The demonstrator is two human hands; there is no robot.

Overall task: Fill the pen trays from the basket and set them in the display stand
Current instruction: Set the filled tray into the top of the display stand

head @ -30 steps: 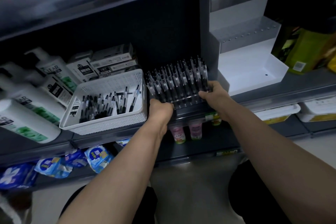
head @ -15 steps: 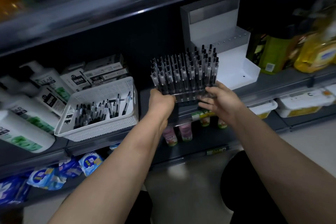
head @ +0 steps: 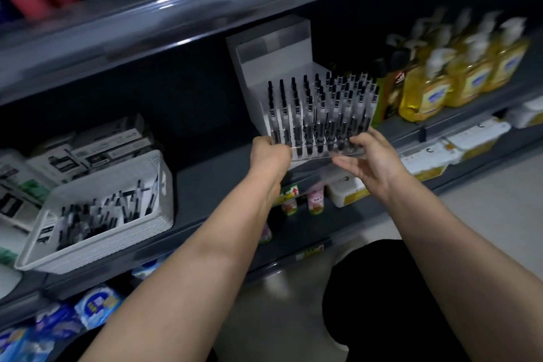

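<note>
Pen tray [head: 323,155]: clear plastic, packed with black-capped pens [head: 308,114] standing upright in rows, held in the air right in front of the white display stand [head: 273,53], at its lower step. Can't tell whether it touches the stand. Left hand [head: 270,153] has its fingers curled round the tray's left end. Right hand [head: 370,159] pinches the right front corner, thumb on top, fingers stretched along underneath. The stand sits on the dark shelf [head: 211,176], back against the rear panel. White basket [head: 88,261] on the same shelf, well off to the left, tilted toward the front edge, with loose pens [head: 111,214] lying inside. Boxed goods [head: 108,141] stacked behind the basket. Yellow pump bottles [head: 470,73] to the right of the stand. Small bottles [head: 316,201] on the shelf below the tray.
</note>
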